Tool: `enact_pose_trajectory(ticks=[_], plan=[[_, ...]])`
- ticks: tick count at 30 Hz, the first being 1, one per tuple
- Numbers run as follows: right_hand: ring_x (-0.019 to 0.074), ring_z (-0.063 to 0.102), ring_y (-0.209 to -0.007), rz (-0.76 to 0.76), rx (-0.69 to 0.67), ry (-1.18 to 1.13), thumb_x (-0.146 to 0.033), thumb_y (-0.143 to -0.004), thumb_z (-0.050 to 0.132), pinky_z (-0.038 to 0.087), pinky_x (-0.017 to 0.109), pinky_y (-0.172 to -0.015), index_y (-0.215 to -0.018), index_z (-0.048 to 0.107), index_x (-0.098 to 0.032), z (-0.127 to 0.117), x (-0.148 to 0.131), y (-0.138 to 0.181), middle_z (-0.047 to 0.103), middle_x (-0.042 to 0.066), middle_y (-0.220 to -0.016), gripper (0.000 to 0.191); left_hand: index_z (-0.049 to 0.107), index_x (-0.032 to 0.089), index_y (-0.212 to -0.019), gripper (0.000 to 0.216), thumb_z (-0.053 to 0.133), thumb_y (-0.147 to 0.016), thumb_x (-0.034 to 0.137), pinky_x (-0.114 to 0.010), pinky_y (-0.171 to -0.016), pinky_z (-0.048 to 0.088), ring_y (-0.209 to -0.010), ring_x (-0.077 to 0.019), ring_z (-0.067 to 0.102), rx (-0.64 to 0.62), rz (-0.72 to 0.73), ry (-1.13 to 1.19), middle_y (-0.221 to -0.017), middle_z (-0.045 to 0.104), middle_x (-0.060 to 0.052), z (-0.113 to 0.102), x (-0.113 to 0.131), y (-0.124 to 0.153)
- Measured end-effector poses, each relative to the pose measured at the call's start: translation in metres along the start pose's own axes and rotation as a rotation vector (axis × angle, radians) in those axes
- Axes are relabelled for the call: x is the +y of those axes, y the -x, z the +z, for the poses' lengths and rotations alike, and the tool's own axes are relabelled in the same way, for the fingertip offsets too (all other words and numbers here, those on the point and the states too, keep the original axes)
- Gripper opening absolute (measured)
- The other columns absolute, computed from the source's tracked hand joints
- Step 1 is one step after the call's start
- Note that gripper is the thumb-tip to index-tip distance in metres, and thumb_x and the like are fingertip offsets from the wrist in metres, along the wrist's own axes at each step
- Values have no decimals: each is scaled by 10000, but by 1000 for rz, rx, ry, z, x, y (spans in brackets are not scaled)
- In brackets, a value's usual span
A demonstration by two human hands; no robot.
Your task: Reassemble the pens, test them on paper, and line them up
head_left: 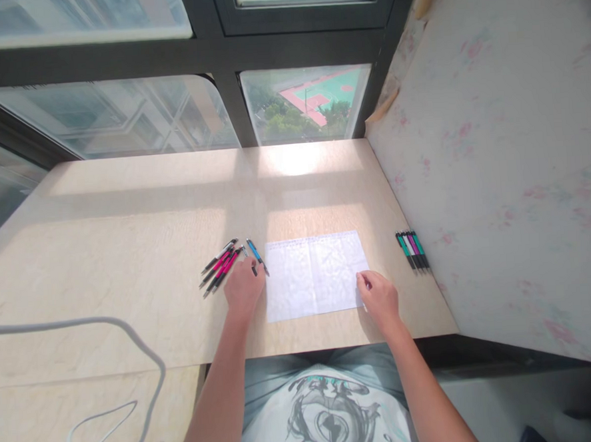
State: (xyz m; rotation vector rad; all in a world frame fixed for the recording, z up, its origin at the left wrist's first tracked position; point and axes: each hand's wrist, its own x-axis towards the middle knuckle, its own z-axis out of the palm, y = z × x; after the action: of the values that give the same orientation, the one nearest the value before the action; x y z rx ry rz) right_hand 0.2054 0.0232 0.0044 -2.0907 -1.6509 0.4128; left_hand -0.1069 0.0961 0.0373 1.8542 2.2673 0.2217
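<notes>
A white sheet of paper (315, 274) lies flat on the pale wooden desk (127, 258) in front of me. My left hand (243, 285) rests at the sheet's left edge, fingers curled around a dark pen (249, 260). Just left of it lies a loose bunch of pink and black pens (220, 265), with a blue pen (255, 251) beside them. My right hand (379, 296) sits at the sheet's lower right corner, fingers bent and pressing on the paper's edge.
A neat row of green, purple and black pens (412, 250) lies at the desk's right side near a pale patterned wall (497, 168). A white cable (109, 366) loops over the lower left. Windows (169, 115) run behind the desk.
</notes>
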Motion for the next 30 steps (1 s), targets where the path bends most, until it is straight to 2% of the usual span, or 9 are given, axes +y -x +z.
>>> enact_pose_trajectory(ticks=[5,10,18,22,27,30], plan=[[159,556,-666,-26,4,-22,-293,-904,449,310,258,-606,-751,665,-191,3,-2,1,673,48,-742,284,637,192,-932,306,445,-889,426,-348,-664,447,-815,-268,635,-28,-30,0,-882,672,-109,-5,-4,-2],[158,563,-661,-66,12,-53,-280,-906,446,307,263,-604,-732,655,-190,5,-5,2,673,47,-733,286,636,186,-1012,331,446,-900,432,-364,-707,468,-887,-289,651,-18,-49,-60,-953,691,-135,-9,10,-6],[162,573,-671,-88,33,-72,-287,-906,452,322,265,-612,-748,661,-197,4,-1,3,682,49,-754,277,548,162,-1146,361,456,-893,403,-361,-684,474,-867,-303,667,-9,-53,-183,-930,695,-150,-11,30,-31],[169,579,-678,-94,44,-81,-283,-903,457,332,267,-619,-758,661,-196,5,2,3,687,54,-761,264,526,135,-1153,341,459,-876,322,-356,-670,462,-847,-318,667,-67,-33,-222,-880,696,-172,-8,32,-44],[174,582,-675,-95,42,-110,-290,-901,461,340,270,-624,-764,657,-197,5,3,1,692,55,-770,256,534,126,-1158,357,501,-810,197,-368,-686,444,-848,-315,650,-101,-23,-46,-869,688,-180,-7,29,-56],[173,582,-674,-97,28,-125,-291,-905,458,348,273,-629,-771,657,-197,3,2,1,692,55,-776,257,532,151,-1191,425,561,-770,204,-343,-703,442,-817,-260,633,-74,-7,200,-814,675,-105,-10,26,-56]])
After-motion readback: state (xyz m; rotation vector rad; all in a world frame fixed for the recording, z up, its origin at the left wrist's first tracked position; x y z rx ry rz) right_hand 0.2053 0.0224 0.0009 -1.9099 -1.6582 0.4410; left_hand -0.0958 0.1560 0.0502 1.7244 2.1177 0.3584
